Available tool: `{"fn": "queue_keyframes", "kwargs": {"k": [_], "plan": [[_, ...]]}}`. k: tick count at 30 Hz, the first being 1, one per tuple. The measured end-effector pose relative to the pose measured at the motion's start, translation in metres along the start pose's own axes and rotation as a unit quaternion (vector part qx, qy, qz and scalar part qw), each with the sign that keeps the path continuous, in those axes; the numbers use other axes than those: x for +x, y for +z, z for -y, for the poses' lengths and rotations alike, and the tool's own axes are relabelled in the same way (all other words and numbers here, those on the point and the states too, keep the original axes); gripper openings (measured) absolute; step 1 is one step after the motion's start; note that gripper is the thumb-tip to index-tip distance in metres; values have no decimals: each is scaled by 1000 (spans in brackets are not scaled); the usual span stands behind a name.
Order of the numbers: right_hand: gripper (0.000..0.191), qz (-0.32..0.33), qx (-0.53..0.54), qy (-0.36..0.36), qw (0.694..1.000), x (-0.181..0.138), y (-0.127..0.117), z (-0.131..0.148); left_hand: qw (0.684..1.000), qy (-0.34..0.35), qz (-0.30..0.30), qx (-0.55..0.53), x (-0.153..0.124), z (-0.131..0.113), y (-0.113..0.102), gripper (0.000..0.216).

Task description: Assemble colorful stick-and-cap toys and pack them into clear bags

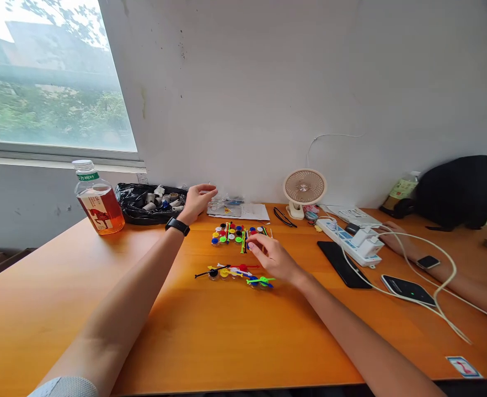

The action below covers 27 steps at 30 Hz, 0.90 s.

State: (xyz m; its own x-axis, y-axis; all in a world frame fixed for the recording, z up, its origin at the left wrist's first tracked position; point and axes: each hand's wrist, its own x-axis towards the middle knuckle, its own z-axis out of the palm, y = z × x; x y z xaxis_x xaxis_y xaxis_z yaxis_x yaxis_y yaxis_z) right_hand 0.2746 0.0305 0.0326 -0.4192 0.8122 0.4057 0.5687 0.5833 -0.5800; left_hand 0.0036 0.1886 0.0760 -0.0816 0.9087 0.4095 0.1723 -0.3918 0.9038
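Note:
My left hand (199, 202) is raised over the back of the table, beside the black plastic bag, its thumb and fingers curled together; what they hold, if anything, is too small to make out. Over the right side of the back cluster of coloured plastic discs and arrow-shaped sticks (232, 234) is my right hand (270, 255). Its thumb and fingertips are closed by a small blue piece (250, 246), and I cannot tell whether they grip it. Closer to me lies a row of discs on clear round bases (224, 272), with black, yellow, red, blue and green arrows across them.
A bottle of amber drink (99, 207) and a black bag of scraps (129, 212) stand at left. Behind are papers (255, 211) and a small fan (305, 187). At right are a power strip (351, 242), cables, a phone (407, 289) and another person's arm (454, 275).

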Motion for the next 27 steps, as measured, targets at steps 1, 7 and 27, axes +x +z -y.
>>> {"fn": "queue_keyframes", "kwargs": {"k": [1, 7, 27], "plan": [[25, -20, 4, -5, 1000, 5, -4, 2, 1000, 2, 4, -10, 0, -10, -8, 49], [89, -141, -116, -93, 979, 37, -32, 36, 980, -74, 134, -123, -13, -63, -42, 35], [32, -51, 289, 170, 941, 125, -38, 31, 986, -15, 166, 8, -28, -44, -43, 53]]}}
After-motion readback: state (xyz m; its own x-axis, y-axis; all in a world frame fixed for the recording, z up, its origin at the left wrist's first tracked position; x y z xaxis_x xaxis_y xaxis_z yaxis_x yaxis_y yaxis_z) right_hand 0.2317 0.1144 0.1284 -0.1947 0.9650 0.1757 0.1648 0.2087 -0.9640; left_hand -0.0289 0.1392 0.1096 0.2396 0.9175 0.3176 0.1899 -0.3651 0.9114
